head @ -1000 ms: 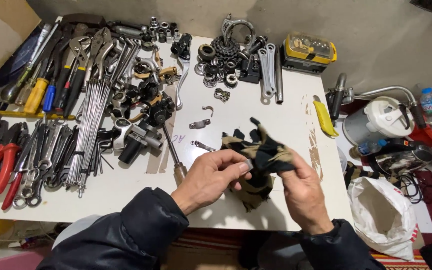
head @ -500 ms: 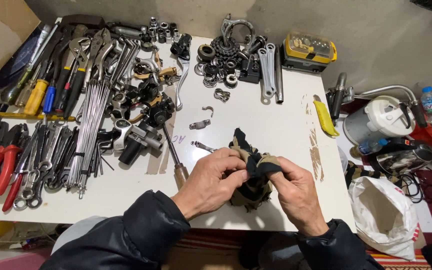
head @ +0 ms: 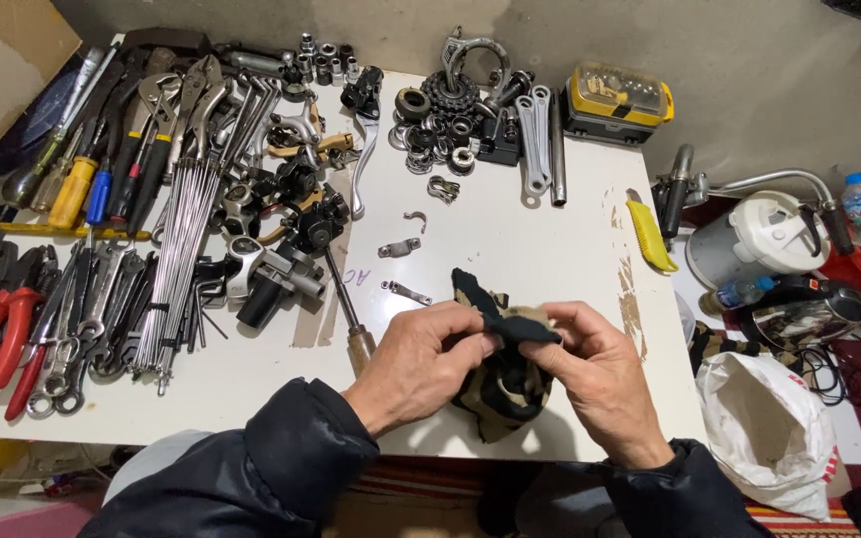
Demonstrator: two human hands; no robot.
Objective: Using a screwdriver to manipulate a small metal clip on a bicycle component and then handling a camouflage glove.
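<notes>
Both my hands meet over the near edge of a white table [head: 510,229]. My left hand [head: 419,361] and my right hand [head: 595,374] pinch a dark, camouflage-patterned cloth [head: 502,374] between thumbs and fingers. The cloth is bunched up, one corner poking up behind my fingers, the rest hanging below them onto the table. Whether something small is wrapped inside the cloth cannot be seen. A wooden-handled screwdriver [head: 349,317] lies just left of my left hand.
Pliers, wrenches and screwdrivers [head: 102,179] crowd the table's left side beside a bundle of spokes [head: 179,249]. Bearings and sprockets [head: 445,110] sit at the back, with a yellow case [head: 618,100] and a yellow knife [head: 648,234]. A white bag [head: 769,428] sits on the floor at right.
My hands have drawn closer together and bunched the cloth tighter, from spread out to folded over between my fingers. The tools on the table have not moved.
</notes>
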